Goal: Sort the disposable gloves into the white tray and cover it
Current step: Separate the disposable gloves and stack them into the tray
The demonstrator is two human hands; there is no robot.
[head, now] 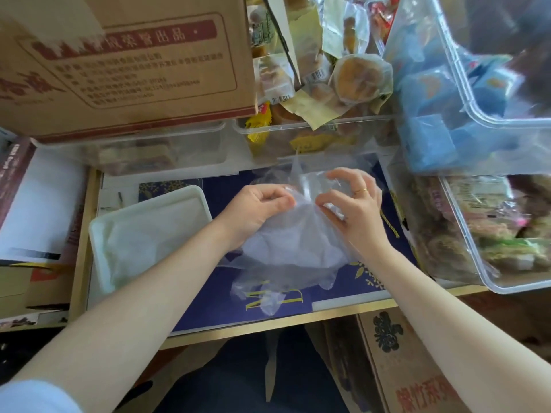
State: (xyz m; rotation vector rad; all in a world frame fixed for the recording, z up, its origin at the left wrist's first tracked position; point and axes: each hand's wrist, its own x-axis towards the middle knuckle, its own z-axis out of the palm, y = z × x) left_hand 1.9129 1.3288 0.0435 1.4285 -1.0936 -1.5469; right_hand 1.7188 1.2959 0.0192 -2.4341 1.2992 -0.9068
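Note:
A bundle of clear disposable gloves (293,251) hangs over the dark blue mat, its thin fingers trailing toward the table's front edge. My left hand (256,213) pinches the top of the bundle from the left. My right hand (354,210), with a ring on one finger, pinches the same plastic from the right, its other fingers curled above it. The white tray (98,234) lies to the left of my hands, with thin plastic lying flat inside it. I see no cover for the tray.
A dark blue mat (340,293) covers the wooden table. A cardboard box (128,67) stands at the back left. Clear bins of wrapped snacks (328,135) line the back and right (492,234). Another carton (396,362) sits below the table's front edge.

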